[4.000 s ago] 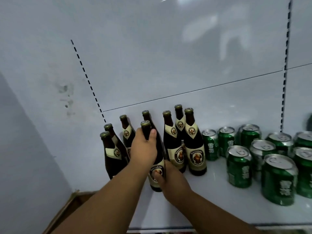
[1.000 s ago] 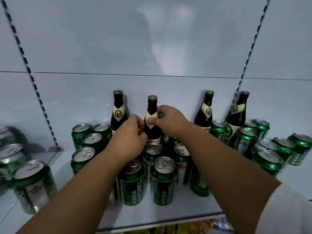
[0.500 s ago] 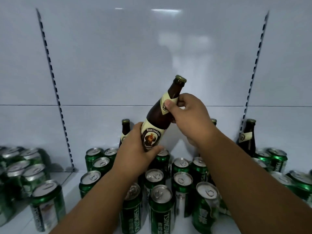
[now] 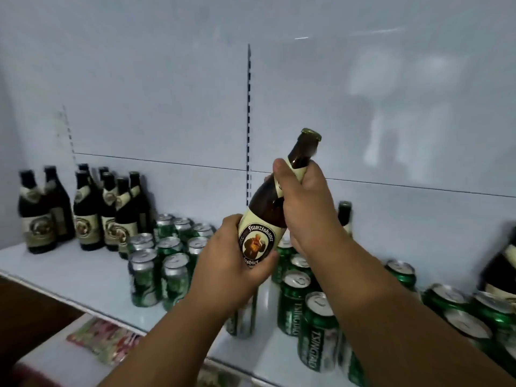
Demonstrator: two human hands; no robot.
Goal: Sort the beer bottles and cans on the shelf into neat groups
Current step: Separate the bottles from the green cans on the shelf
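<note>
Both hands are gripping the tilted bottle (image 4: 272, 208), left hand (image 4: 231, 263) curling around its base, right hand (image 4: 304, 202) at its neck; the bottle group (image 4: 83, 208) is standing leftward.

The held bottle (image 4: 268, 216) has its base hidden behind the left hand (image 4: 231, 263) and its neck label under the right hand (image 4: 304, 208). The bottle group (image 4: 83, 210) at left is motion-blurred, labels unreadable. Another bottle (image 4: 502, 272) is cut off by the right edge.
</note>
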